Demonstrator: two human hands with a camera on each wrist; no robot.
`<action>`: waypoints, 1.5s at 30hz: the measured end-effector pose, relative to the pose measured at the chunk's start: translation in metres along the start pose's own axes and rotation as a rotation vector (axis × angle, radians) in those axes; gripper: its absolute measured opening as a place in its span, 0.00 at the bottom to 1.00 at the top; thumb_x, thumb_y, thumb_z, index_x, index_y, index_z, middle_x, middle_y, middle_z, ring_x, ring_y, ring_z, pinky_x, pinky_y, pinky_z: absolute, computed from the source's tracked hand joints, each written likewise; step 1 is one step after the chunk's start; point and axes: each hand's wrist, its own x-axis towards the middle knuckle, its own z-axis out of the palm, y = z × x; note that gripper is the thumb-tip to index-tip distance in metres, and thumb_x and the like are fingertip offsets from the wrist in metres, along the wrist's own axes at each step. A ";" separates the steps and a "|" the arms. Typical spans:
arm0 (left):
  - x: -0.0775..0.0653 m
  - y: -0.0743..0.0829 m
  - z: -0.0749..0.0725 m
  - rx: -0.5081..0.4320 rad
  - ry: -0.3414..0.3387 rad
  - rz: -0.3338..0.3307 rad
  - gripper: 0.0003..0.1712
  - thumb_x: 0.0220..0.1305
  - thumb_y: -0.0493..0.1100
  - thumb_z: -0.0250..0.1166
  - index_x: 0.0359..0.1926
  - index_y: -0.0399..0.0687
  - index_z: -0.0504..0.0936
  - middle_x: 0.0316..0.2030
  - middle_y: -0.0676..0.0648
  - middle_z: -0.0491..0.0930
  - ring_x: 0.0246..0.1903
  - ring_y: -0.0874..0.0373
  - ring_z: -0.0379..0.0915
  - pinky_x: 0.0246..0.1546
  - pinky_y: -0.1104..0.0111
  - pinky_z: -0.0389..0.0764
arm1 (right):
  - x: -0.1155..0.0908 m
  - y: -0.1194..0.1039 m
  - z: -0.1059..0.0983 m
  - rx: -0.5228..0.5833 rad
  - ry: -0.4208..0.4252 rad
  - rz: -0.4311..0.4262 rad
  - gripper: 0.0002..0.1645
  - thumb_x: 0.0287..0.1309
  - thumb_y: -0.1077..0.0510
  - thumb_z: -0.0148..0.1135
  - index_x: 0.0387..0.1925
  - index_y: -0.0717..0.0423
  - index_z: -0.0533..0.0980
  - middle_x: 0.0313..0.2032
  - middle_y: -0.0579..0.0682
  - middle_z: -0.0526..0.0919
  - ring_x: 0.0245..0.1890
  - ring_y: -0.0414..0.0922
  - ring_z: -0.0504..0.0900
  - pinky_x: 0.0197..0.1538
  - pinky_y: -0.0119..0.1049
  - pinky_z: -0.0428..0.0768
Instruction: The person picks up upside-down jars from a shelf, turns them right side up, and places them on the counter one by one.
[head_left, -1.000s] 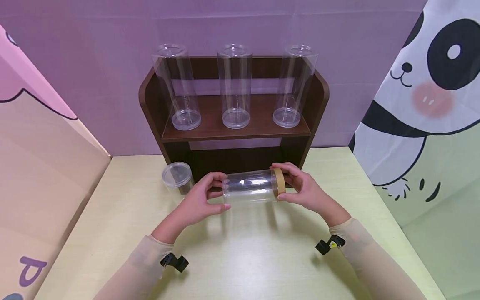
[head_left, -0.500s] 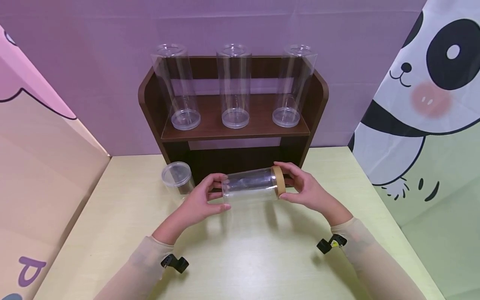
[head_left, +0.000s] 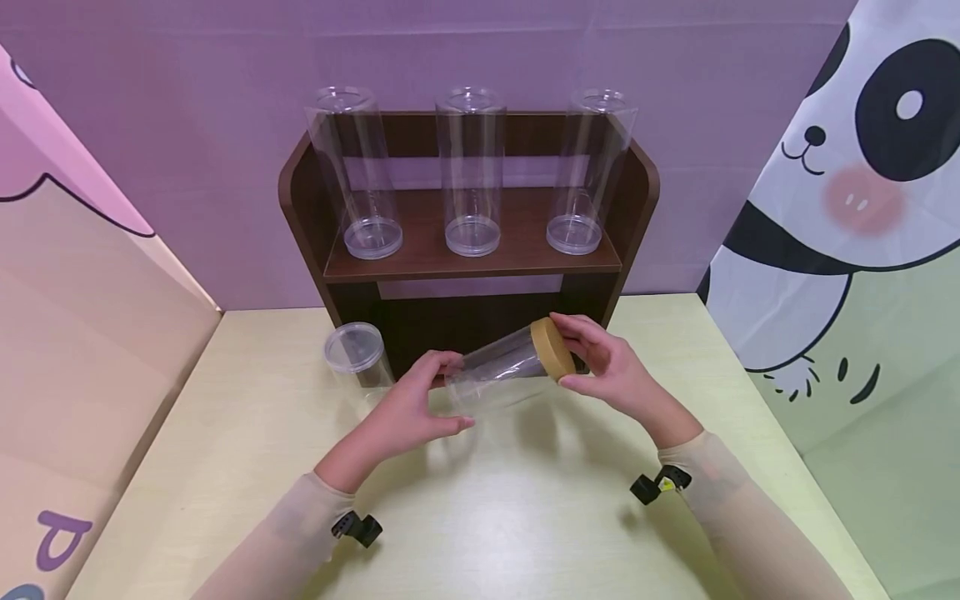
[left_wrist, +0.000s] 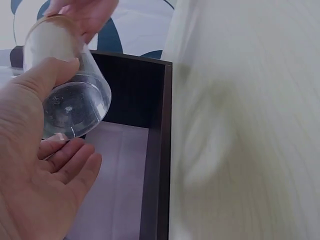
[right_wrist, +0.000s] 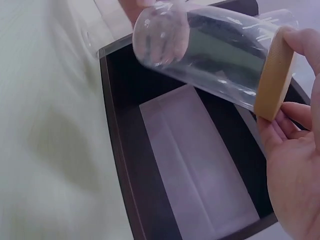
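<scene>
A clear plastic jar [head_left: 498, 368] with a tan, ribbed-edged lid [head_left: 552, 350] is held slanted above the table, lid end up and to the right. My right hand [head_left: 618, 375] grips the lid by its rim, thumb on one side and fingers on the other, as the right wrist view shows. At the lower end, my left hand [head_left: 408, 408] spans the base. In the left wrist view its thumb lies over the jar's wall, and a fingertip is right at the edge of the base [left_wrist: 70, 107]. The jar looks empty.
Behind the hands stands a dark brown two-tier shelf [head_left: 472, 271]. Three tall clear cylinders, the left [head_left: 352, 175], the middle [head_left: 471, 171] and the right [head_left: 592, 171], stand on its upper board. A shorter clear jar [head_left: 354, 350] with a translucent lid stands left of my left hand.
The jar has tipped from nearly level to a slant, its lid end rising and turning so the lid's top shows. My left hand has shifted slightly right, its thumb lower along the base.
</scene>
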 end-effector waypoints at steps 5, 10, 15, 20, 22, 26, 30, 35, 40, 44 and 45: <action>0.002 -0.002 0.002 0.057 0.008 0.000 0.48 0.56 0.45 0.88 0.73 0.43 0.74 0.64 0.48 0.76 0.62 0.50 0.78 0.71 0.55 0.79 | 0.009 -0.005 0.008 0.047 -0.010 -0.055 0.48 0.62 0.69 0.79 0.79 0.71 0.66 0.73 0.60 0.71 0.73 0.46 0.74 0.77 0.35 0.73; 0.004 -0.005 0.005 0.042 -0.005 -0.025 0.48 0.54 0.46 0.89 0.72 0.40 0.75 0.65 0.47 0.78 0.64 0.47 0.79 0.72 0.52 0.79 | 0.017 -0.006 0.016 0.060 -0.027 -0.069 0.48 0.63 0.70 0.78 0.80 0.70 0.67 0.73 0.60 0.71 0.69 0.47 0.76 0.74 0.33 0.76; 0.007 -0.011 0.013 0.026 -0.048 -0.041 0.48 0.55 0.48 0.88 0.72 0.40 0.76 0.66 0.46 0.77 0.65 0.45 0.79 0.71 0.51 0.80 | 0.023 -0.007 0.025 0.077 -0.045 -0.064 0.49 0.62 0.68 0.80 0.80 0.69 0.66 0.73 0.61 0.71 0.70 0.48 0.75 0.74 0.33 0.75; 0.010 -0.016 0.025 -0.029 -0.083 -0.021 0.41 0.55 0.43 0.87 0.67 0.42 0.79 0.64 0.48 0.78 0.65 0.49 0.78 0.72 0.53 0.79 | 0.029 -0.007 0.035 0.106 -0.054 -0.058 0.52 0.62 0.62 0.83 0.80 0.70 0.66 0.72 0.61 0.72 0.70 0.48 0.76 0.75 0.34 0.75; 0.011 -0.018 0.030 -0.052 -0.094 -0.016 0.38 0.55 0.42 0.87 0.64 0.43 0.80 0.63 0.48 0.79 0.65 0.50 0.77 0.72 0.54 0.78 | 0.030 -0.006 0.040 0.112 -0.055 -0.055 0.52 0.62 0.59 0.84 0.80 0.69 0.66 0.71 0.61 0.73 0.69 0.48 0.76 0.75 0.34 0.75; 0.012 -0.020 0.036 -0.059 -0.099 -0.028 0.37 0.54 0.44 0.87 0.62 0.42 0.80 0.63 0.48 0.79 0.65 0.50 0.77 0.72 0.53 0.78 | 0.032 -0.005 0.046 0.126 -0.055 -0.049 0.55 0.61 0.52 0.86 0.79 0.70 0.66 0.71 0.59 0.75 0.69 0.47 0.77 0.75 0.34 0.75; 0.012 -0.020 0.038 -0.056 -0.099 -0.044 0.38 0.53 0.44 0.88 0.62 0.44 0.81 0.61 0.49 0.79 0.63 0.50 0.77 0.72 0.53 0.78 | 0.032 -0.009 0.048 0.128 -0.058 -0.028 0.55 0.62 0.54 0.85 0.79 0.72 0.65 0.71 0.59 0.75 0.69 0.46 0.77 0.75 0.35 0.75; 0.013 -0.019 0.038 -0.072 -0.096 -0.042 0.38 0.53 0.42 0.88 0.62 0.42 0.81 0.60 0.47 0.79 0.63 0.49 0.77 0.73 0.52 0.78 | 0.033 -0.010 0.047 0.108 -0.061 -0.004 0.50 0.62 0.63 0.83 0.79 0.71 0.65 0.71 0.63 0.75 0.69 0.46 0.78 0.75 0.35 0.75; 0.013 -0.019 0.038 -0.099 -0.100 -0.052 0.38 0.54 0.40 0.87 0.63 0.40 0.80 0.61 0.46 0.78 0.66 0.48 0.77 0.74 0.52 0.77 | 0.033 -0.009 0.048 0.096 -0.062 0.006 0.49 0.62 0.63 0.83 0.78 0.67 0.68 0.71 0.62 0.76 0.70 0.48 0.78 0.76 0.37 0.75; 0.011 -0.021 0.037 -0.114 -0.107 -0.043 0.38 0.56 0.41 0.86 0.64 0.37 0.78 0.62 0.42 0.78 0.66 0.46 0.76 0.75 0.48 0.76 | 0.034 -0.007 0.050 0.084 -0.045 -0.002 0.48 0.61 0.64 0.83 0.78 0.65 0.69 0.71 0.61 0.76 0.70 0.49 0.77 0.77 0.37 0.74; 0.009 -0.021 0.037 -0.116 -0.108 -0.048 0.38 0.57 0.42 0.86 0.64 0.37 0.77 0.63 0.42 0.78 0.67 0.45 0.76 0.75 0.47 0.76 | 0.034 -0.006 0.051 0.079 -0.039 -0.005 0.48 0.61 0.64 0.83 0.78 0.65 0.69 0.71 0.61 0.76 0.70 0.50 0.77 0.77 0.37 0.74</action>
